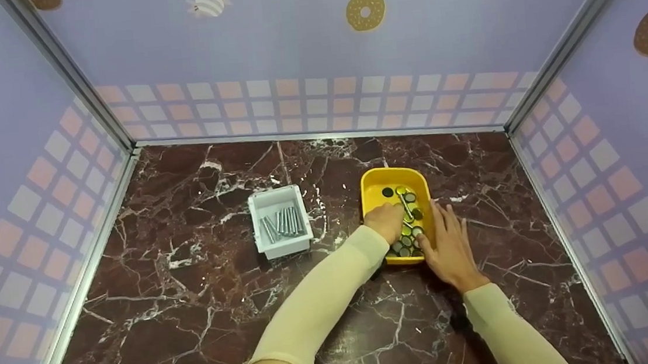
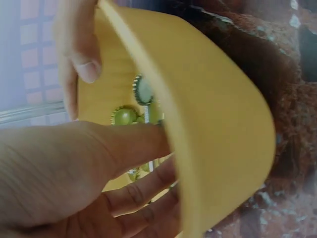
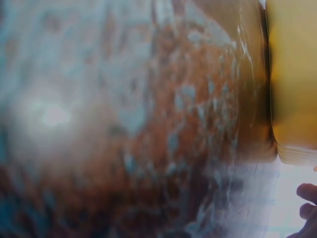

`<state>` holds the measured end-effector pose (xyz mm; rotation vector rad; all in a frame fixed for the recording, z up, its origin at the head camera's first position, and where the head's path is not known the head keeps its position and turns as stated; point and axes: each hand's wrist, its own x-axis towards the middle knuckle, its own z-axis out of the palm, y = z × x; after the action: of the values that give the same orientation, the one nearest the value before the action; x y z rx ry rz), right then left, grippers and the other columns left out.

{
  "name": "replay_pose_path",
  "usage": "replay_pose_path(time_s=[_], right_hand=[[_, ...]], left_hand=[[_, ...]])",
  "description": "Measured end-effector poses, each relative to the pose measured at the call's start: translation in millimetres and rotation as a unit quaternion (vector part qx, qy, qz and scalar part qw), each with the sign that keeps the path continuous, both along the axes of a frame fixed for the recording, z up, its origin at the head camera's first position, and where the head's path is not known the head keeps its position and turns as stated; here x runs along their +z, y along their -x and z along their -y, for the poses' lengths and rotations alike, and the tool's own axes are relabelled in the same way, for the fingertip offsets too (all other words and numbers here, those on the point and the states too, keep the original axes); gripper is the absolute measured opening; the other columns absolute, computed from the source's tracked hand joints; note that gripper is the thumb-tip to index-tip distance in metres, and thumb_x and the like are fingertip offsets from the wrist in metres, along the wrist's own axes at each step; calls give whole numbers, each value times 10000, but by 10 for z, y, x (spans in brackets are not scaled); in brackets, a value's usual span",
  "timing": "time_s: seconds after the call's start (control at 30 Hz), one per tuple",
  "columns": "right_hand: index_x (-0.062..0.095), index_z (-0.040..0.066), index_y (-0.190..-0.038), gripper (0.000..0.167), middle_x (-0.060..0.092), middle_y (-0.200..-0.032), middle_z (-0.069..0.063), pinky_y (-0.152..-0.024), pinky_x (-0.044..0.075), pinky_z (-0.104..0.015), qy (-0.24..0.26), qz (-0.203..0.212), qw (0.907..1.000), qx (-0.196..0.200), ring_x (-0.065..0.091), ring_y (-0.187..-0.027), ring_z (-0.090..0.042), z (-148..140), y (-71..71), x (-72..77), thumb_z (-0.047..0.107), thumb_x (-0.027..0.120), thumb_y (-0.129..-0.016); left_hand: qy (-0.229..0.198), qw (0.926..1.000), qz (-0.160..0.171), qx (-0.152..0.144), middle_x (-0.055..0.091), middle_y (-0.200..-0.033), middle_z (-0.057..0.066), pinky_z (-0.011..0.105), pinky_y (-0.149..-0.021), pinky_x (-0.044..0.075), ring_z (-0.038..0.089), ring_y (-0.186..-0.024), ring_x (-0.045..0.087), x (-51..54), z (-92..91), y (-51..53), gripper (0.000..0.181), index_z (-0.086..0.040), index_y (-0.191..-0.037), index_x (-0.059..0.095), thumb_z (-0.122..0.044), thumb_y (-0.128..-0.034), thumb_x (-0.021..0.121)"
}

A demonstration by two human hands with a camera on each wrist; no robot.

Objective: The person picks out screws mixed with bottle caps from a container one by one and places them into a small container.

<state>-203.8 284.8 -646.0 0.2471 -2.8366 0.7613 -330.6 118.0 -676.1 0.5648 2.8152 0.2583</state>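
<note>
My left hand [image 1: 385, 222] reaches over the near left rim into a yellow plastic bin [image 1: 390, 172]. Its fingers are down among several bottle caps [image 1: 404, 245], close to a silver metal rod [image 1: 406, 207]. The bin wall hides the thumb tip in the left wrist view, so whether they pinch the rod cannot be told. My right hand [image 1: 450, 247] holds the bin's right wall, its thumb over the rim on the inside and the fingers along the outside. Some caps lie green side up, others dark or grey.
Left of the yellow bin stands a small white bin [image 1: 275, 194] with several silver rods [image 1: 289, 222] inside. Both bins sit on a dark red marbled surface [image 1: 194, 310]. Lilac panels [image 1: 288, 44] with metal edging close it in at the back and both sides.
</note>
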Motion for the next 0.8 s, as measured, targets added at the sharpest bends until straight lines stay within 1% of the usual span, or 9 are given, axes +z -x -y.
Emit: replay_pose_path(time_s=[0.07, 0.17, 0.27, 0.4, 0.53, 0.6, 0.73, 0.77, 0.8], right_hand=[[261, 70, -1851, 845, 415, -1815, -319, -1407, 136, -843, 8, 39, 10000, -11, 268, -1760, -583, 1, -2, -1, 352, 653, -1158], [245, 80, -1857, 849, 407, -1822, -310, -1415, 129, -833, 32, 83, 10000, -17, 263, -1765, -576, 2, -4, 4, 359, 648, -1164], [249, 77, -1855, 846, 408, -1819, -315, -1411, 131, -837, 37, 70, 10000, -11, 266, -1761, -583, 3, 0, 4, 354, 650, -1163], [268, 63, -1845, 840, 416, -1810, -333, -1409, 141, -837, 56, 32, 10000, -18, 282, -1750, -595, 9, -2, 5, 353, 655, -1158], [265, 60, -1844, 832, 402, -1818, -333, -1423, 127, -816, 44, 107, 9999, -33, 269, -1757, -588, 2, 2, 1, 384, 619, -1165], [254, 62, -1848, 833, 388, -1826, -332, -1430, 113, -807, 39, 174, 9998, -33, 257, -1763, -582, -3, 1, -3, 397, 602, -1170], [247, 61, -1850, 830, 376, -1829, -340, -1428, 104, -812, 42, 224, 9997, -44, 252, -1766, -578, -1, -4, -5, 395, 601, -1177], [249, 57, -1848, 828, 375, -1829, -342, -1427, 107, -815, 36, 216, 9997, -55, 257, -1764, -580, 2, -5, -6, 389, 604, -1178], [251, 54, -1847, 827, 374, -1827, -345, -1425, 110, -818, 33, 213, 9997, -65, 259, -1763, -581, 5, -6, -6, 388, 605, -1179]], left_hand=[[53, 10000, -66, 19, 872, -1224, 24, 406, -761, 703, 203, -1014, 840, -30, -4, -9, 209, -220, -1308, 831, -241, -1110, 766], [-4, 9999, -81, 63, 869, -1223, 40, 413, -800, 710, 216, -1024, 840, -26, 4, -44, 222, -202, -1320, 817, -235, -1103, 776], [-153, 9998, -1, 87, 864, -1216, 60, 425, -820, 710, 232, -1020, 835, 24, 31, -87, 244, -184, -1333, 798, -216, -1091, 792], [-318, 9994, 169, 14, 855, -1222, 76, 429, -850, 706, 240, -1033, 829, 98, 77, -134, 260, -164, -1341, 786, -193, -1083, 799], [-606, 9981, 50, 36, 844, -1138, 80, 393, -802, 658, 217, -935, 781, 132, 98, -175, 170, -145, -1233, 802, -151, -1064, 814], [-735, 9972, 58, 113, 844, -1114, 84, 372, -808, 650, 206, -916, 768, 414, 155, -333, 124, -125, -1190, 815, -111, -1067, 803], [-972, 9948, 117, 286, 855, -1055, 92, 348, -796, 625, 179, -849, 706, 1077, 309, -700, 78, -79, -1069, 834, -24, -1060, 780], [-1054, 9938, 194, 310, 856, -1050, 91, 336, -786, 610, 172, -833, 684, 1240, 358, -783, 83, -73, -1043, 832, -11, -1057, 780], [-1131, 9928, 176, 347, 846, -1014, 86, 336, -755, 584, 174, -801, 647, 1279, 379, -817, 89, -73, -997, 821, -6, -1045, 789]])
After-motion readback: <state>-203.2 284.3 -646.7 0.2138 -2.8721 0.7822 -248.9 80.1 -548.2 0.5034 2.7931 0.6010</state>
